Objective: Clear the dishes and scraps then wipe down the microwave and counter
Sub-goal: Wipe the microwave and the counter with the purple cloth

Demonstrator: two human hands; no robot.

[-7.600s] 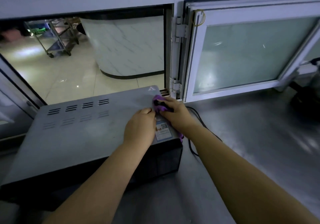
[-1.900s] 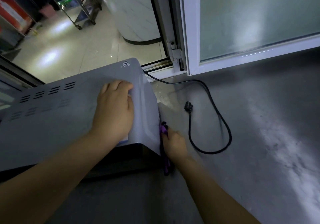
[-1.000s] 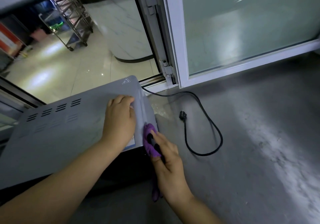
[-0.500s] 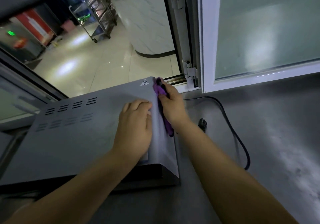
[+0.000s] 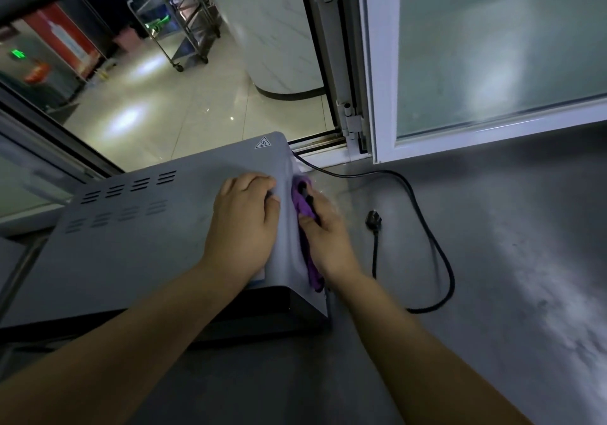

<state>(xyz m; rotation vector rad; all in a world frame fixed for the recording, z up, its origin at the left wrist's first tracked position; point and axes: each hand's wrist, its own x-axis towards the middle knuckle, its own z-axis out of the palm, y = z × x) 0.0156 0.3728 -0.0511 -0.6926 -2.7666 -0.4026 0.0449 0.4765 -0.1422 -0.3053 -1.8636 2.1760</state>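
Observation:
A grey microwave [image 5: 138,227] stands on the steel counter [image 5: 492,293], its vented top facing me. My left hand [image 5: 243,227] rests palm-down on the top near the right edge, fingers slightly bent. My right hand [image 5: 325,237] grips a purple cloth [image 5: 303,208] and presses it against the microwave's right side wall. Part of the cloth hangs down behind that hand toward the front corner.
The microwave's black power cord [image 5: 440,254] loops over the counter to the right, its plug [image 5: 374,221] lying loose. A white-framed glass window [image 5: 492,63] stands open behind. A tiled floor with a metal trolley [image 5: 184,17] shows through the opening.
My right hand has slid the cloth back along the microwave's right side, from the rear corner toward the middle. My left hand stays on the top.

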